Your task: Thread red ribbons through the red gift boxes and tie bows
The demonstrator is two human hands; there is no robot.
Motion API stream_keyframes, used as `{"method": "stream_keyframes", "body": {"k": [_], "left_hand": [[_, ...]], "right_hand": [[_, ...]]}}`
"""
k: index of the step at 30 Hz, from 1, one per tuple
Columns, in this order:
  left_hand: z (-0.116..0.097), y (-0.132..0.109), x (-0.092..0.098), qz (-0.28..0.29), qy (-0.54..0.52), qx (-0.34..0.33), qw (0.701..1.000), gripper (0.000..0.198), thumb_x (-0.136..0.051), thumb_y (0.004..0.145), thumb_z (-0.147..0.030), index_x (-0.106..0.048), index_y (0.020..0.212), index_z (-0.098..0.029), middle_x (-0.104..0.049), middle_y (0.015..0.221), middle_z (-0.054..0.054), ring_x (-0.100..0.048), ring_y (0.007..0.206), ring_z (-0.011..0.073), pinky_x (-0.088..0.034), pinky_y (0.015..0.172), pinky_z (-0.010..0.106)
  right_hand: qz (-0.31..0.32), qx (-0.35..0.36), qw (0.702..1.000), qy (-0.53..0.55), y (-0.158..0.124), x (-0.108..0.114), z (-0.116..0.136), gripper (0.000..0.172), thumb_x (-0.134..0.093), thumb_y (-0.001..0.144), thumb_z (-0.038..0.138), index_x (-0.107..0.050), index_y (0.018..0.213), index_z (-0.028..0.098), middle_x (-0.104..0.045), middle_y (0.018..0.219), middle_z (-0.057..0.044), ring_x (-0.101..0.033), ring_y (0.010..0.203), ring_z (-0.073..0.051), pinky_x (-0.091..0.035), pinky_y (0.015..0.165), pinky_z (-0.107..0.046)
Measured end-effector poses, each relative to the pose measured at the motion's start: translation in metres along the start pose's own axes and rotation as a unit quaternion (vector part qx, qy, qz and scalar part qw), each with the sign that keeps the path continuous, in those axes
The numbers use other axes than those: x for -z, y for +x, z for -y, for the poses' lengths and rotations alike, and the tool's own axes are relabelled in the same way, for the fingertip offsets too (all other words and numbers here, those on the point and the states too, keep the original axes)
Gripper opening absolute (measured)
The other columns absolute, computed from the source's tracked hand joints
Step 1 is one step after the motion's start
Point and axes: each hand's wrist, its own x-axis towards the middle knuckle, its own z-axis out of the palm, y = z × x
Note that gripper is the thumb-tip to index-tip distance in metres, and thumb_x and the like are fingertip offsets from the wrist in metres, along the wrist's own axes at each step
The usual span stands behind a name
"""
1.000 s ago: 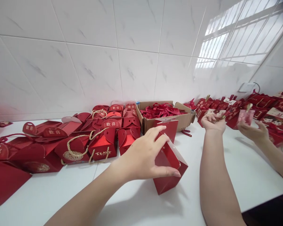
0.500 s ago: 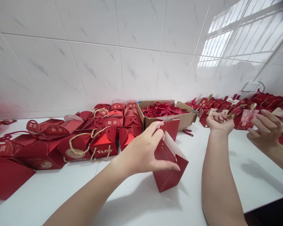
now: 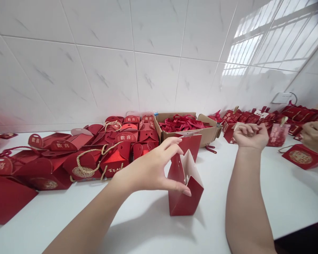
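Note:
In the head view my left hand [image 3: 155, 167] grips a red paper gift box [image 3: 184, 197] by its upper part, thumb across the near side and fingers over the far side. The box stands upright on the white table, its top open and its pale inside showing. My right hand [image 3: 250, 137] is raised on the right, fingers curled in. Whatever it may hold is hidden. Behind the held box stands another red paper piece [image 3: 192, 144], partly covered.
Folded red gift boxes [image 3: 116, 158], some with rope handles, line the left. A cardboard carton [image 3: 172, 135] of red ribbons sits by the tiled wall. Another person's hand [image 3: 316, 137] is at the right edge, near a red box with a gold emblem [image 3: 302, 156].
The gift box in my left hand has shifted slightly left and turned. My right hand has moved slightly right. The other person's hand has drawn away rightward; the emblem box now shows below it.

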Motion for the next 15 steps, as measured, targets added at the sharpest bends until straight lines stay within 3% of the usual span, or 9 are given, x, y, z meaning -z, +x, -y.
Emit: {"method": "stream_keyframes", "body": {"k": [3,4,6,8,10,12,15], "left_hand": [[0.001,-0.005,0.011,0.029,0.005,0.002,1.000,0.053,-0.069,0.069,-0.051,-0.054,0.114,-0.029,-0.036,0.143,0.011,-0.059,0.108,0.0276,-0.056,0.064,0.031],[0.001,-0.007,0.015,0.034,0.004,-0.004,0.999,0.048,-0.068,0.072,-0.048,-0.054,0.114,-0.029,-0.037,0.143,0.011,-0.058,0.110,0.0270,-0.056,0.066,0.031],[0.000,-0.009,0.019,0.039,-0.005,-0.019,0.999,0.039,-0.065,0.077,-0.037,-0.056,0.114,-0.028,-0.040,0.142,0.010,-0.059,0.110,0.0245,-0.055,0.067,0.028],[-0.001,-0.009,0.021,0.041,-0.022,-0.033,0.998,0.035,-0.063,0.078,-0.028,-0.056,0.113,-0.027,-0.045,0.138,0.010,-0.061,0.104,0.0215,-0.055,0.066,0.026],[-0.002,-0.009,0.019,0.041,-0.043,-0.038,0.998,0.035,-0.063,0.078,-0.024,-0.057,0.112,-0.026,-0.051,0.133,0.010,-0.062,0.101,0.0200,-0.055,0.067,0.026],[-0.003,-0.008,0.016,0.042,-0.062,-0.038,0.996,0.035,-0.064,0.077,-0.023,-0.057,0.111,-0.026,-0.053,0.131,0.010,-0.060,0.104,0.0205,-0.056,0.072,0.028],[-0.004,-0.006,0.013,0.050,-0.081,-0.034,0.995,0.037,-0.065,0.077,-0.027,-0.056,0.112,-0.025,-0.050,0.133,0.010,-0.058,0.108,0.0210,-0.055,0.080,0.031]], "right_hand": [[-0.046,-0.041,0.983,0.173,0.004,-0.002,-0.012,0.052,-0.038,0.088,0.056,-0.062,0.064,0.015,-0.048,0.045,0.002,-0.048,0.045,-0.004,-0.033,0.042,-0.016],[-0.070,-0.065,0.957,0.273,0.006,-0.004,-0.018,0.051,-0.040,0.087,0.056,-0.062,0.066,0.015,-0.051,0.048,0.001,-0.049,0.047,-0.006,-0.035,0.043,-0.017],[-0.110,-0.113,0.866,0.475,0.010,-0.009,-0.027,0.047,-0.042,0.087,0.055,-0.064,0.071,0.016,-0.055,0.056,-0.001,-0.050,0.051,-0.008,-0.038,0.045,-0.020],[-0.090,-0.142,0.800,0.576,0.015,-0.013,-0.029,0.042,-0.045,0.086,0.053,-0.066,0.076,0.017,-0.057,0.061,-0.002,-0.050,0.053,-0.009,-0.039,0.047,-0.022],[-0.013,-0.148,0.796,0.587,0.019,-0.016,-0.023,0.036,-0.049,0.085,0.049,-0.068,0.079,0.019,-0.058,0.063,-0.002,-0.049,0.054,-0.011,-0.038,0.048,-0.023],[0.066,-0.140,0.821,0.549,0.024,-0.018,-0.012,0.028,-0.050,0.084,0.042,-0.069,0.084,0.021,-0.062,0.068,-0.002,-0.052,0.057,-0.013,-0.039,0.050,-0.025],[0.088,-0.115,0.843,0.517,0.029,-0.025,0.000,0.025,-0.053,0.081,0.029,-0.068,0.100,0.024,-0.068,0.098,-0.004,-0.060,0.081,-0.019,-0.045,0.068,-0.030]]}}
